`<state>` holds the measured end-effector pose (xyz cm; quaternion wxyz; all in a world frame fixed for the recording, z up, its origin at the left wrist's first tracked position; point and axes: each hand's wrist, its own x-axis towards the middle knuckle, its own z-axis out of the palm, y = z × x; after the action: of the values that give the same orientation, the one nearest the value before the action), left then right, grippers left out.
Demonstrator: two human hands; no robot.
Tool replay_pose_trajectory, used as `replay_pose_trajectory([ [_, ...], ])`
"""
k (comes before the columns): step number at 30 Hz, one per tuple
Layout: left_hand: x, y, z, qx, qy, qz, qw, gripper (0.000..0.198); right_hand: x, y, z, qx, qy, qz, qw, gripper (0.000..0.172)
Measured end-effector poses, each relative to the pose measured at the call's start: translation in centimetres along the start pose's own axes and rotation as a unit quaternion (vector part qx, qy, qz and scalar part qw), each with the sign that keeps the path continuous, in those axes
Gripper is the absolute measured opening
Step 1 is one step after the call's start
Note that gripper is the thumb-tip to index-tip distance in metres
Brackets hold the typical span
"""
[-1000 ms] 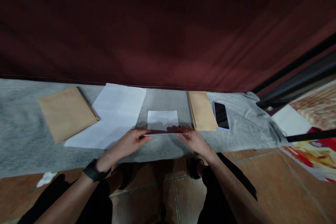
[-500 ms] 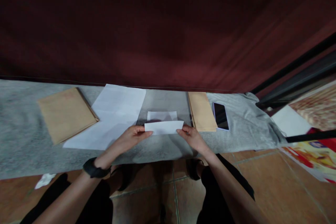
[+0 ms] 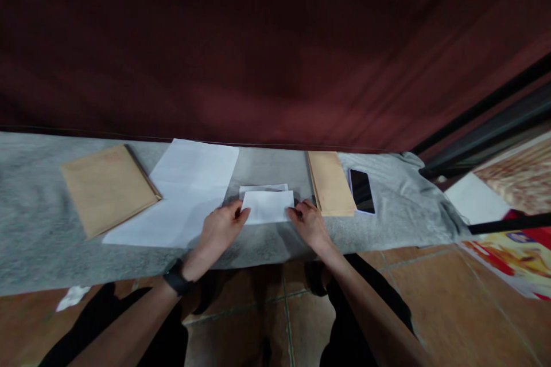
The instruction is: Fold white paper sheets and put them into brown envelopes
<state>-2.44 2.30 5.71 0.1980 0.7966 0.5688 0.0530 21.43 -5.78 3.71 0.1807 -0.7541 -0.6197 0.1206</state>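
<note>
A sheet of white paper (image 3: 267, 207), folded over, lies low on the grey cloth in front of me, with a second white strip showing behind its far edge. My left hand (image 3: 221, 228) pinches its left edge between thumb and fingers. At the right edge, my right hand (image 3: 309, 223) grips it the same way, fingers curled. Just left of my left hand are larger white sheets (image 3: 193, 178) lying flat. Brown paper envelopes (image 3: 331, 183) rest close beyond my right hand.
More brown envelopes (image 3: 109, 186) overlap the white sheets at the left. A phone (image 3: 362, 191) lies right of the right-hand envelopes. Dark red cloth (image 3: 267, 69) hangs behind the grey-covered surface (image 3: 404, 200). A crumpled white tissue (image 3: 73, 297) is on the tiled floor.
The folded paper has tipped down flatter, showing more of its face and covering more of the strip behind. Both hands have turned over with it, knuckles now upward.
</note>
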Motion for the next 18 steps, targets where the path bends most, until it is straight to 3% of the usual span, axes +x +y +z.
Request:
replay_pose_trajectory([
  [5, -0.1, 1.7, -0.4, 0.104, -0.034, -0.041, 0.993, 0.034, 0.1, -1.1, -0.3, -0.071, -0.022, 0.048, 0.996, 0.032],
  [18, 0.9, 2.3, 0.0, 0.124, -0.012, -0.073, 0.990, 0.041, 1.3, -2.7, 0.6, -0.182, -0.008, 0.070, 0.981, 0.036],
])
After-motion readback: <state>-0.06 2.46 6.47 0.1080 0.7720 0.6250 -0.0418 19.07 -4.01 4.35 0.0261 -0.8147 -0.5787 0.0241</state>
